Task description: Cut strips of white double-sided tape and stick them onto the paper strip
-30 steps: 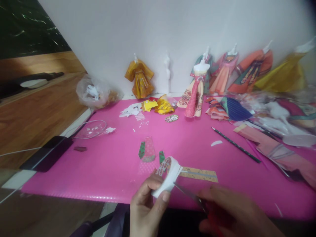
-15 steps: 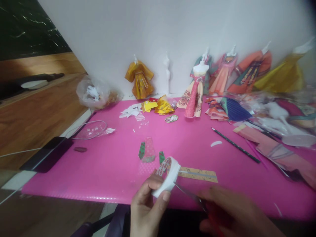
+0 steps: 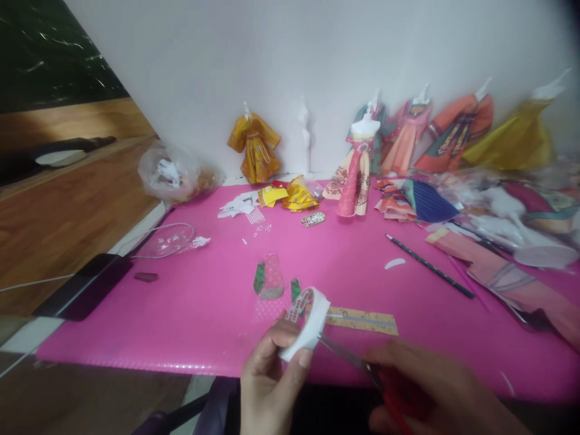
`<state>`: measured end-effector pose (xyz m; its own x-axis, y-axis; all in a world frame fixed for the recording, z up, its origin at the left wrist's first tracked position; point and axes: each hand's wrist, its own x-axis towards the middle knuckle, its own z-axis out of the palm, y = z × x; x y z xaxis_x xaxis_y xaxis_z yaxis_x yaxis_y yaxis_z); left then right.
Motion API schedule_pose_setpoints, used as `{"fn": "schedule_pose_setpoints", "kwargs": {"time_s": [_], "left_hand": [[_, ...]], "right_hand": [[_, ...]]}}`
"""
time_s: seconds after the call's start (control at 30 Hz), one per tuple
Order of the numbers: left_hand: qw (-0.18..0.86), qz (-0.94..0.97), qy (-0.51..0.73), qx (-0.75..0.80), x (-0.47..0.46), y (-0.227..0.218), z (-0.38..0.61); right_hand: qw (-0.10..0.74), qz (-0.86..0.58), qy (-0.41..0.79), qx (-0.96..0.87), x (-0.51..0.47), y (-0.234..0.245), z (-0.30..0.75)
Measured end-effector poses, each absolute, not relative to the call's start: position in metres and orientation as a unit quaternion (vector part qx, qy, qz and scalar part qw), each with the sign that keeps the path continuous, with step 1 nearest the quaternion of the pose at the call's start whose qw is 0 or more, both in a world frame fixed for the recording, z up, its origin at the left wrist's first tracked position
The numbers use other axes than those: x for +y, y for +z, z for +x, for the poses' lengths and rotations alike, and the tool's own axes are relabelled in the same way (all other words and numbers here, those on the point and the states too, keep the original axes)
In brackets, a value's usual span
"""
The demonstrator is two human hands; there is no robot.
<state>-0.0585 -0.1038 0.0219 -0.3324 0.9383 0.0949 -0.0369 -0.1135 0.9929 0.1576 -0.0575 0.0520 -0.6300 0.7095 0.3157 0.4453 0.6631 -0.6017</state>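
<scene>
My left hand grips a roll of white tape near the table's front edge, thumb on its lower rim and fingers around the side. My right hand, partly blurred, is closed round red-handled scissors. Their tip touches, or nearly touches, the tape's outer face. Behind the roll lies a tan patterned strip with a grey line along it. Small patterned pieces in pink and green rest just beyond my left hand.
Small dressed dress forms lean along the wall, with a bare white one among them. A black dotted pencil and piled fabric lie at right. A dark tablet-like slab overhangs the left edge of the pink table.
The camera view has shifted slightly. Both hands, the tape roll and the scissors keep almost the same position, with the scissor tip still at the tape.
</scene>
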Motion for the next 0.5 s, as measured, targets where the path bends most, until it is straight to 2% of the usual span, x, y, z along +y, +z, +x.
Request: {"fn": "schedule_pose_setpoints", "kwargs": {"time_s": [0.33, 0.5], "left_hand": [[0.392, 0.394, 0.644, 0.525, -0.102, 0.022, -0.058], [0.394, 0.382, 0.643, 0.534, -0.101, 0.021, -0.060]], "right_hand": [[0.249, -0.381, 0.219, -0.863, -0.062, 0.048, 0.167], [0.183, -0.498, 0.184, -0.827, -0.054, 0.031, 0.183]]}}
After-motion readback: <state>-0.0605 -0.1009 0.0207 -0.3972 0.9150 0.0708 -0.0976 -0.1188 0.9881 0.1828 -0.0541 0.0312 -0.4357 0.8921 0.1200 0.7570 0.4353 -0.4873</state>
